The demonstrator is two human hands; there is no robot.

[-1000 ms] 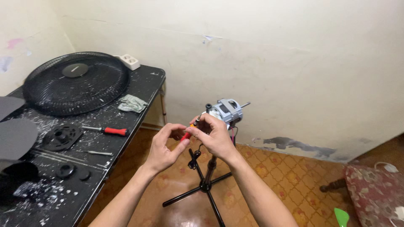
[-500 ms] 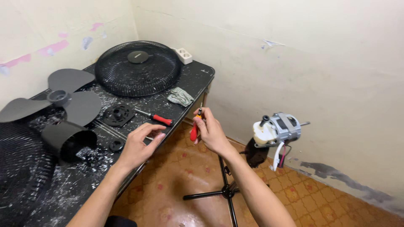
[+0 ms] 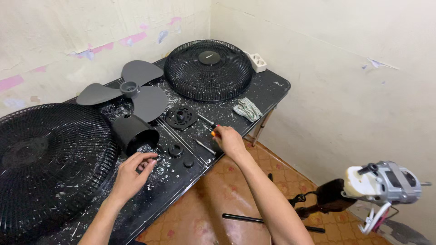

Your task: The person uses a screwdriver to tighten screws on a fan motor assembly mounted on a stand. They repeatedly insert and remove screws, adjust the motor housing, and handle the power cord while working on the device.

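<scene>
With the black wire fan grille (image 3: pixel 45 168), grey three-bladed plastic propeller (image 3: pixel 131 93) and black motor cover (image 3: pixel 132 132) already lying off on the paint-flecked black table (image 3: pixel 272 86), the left hand (image 3: pixel 131 172) is hovering loosely curled and empty while the right hand (image 3: pixel 229 140) is gripping the orange-handled screwdriver (image 3: pixel 208 123), leaving the bare grey motor (image 3: pixel 386 181) on its stand.

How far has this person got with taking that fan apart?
Much looks done: both grilles, the blade, the black motor cover and small knobs lie loose on the table, and the motor stands bare on its stand. Right now the right hand rests on a screwdriver; the left hand hovers by the cover. What remains is unclear.
</scene>
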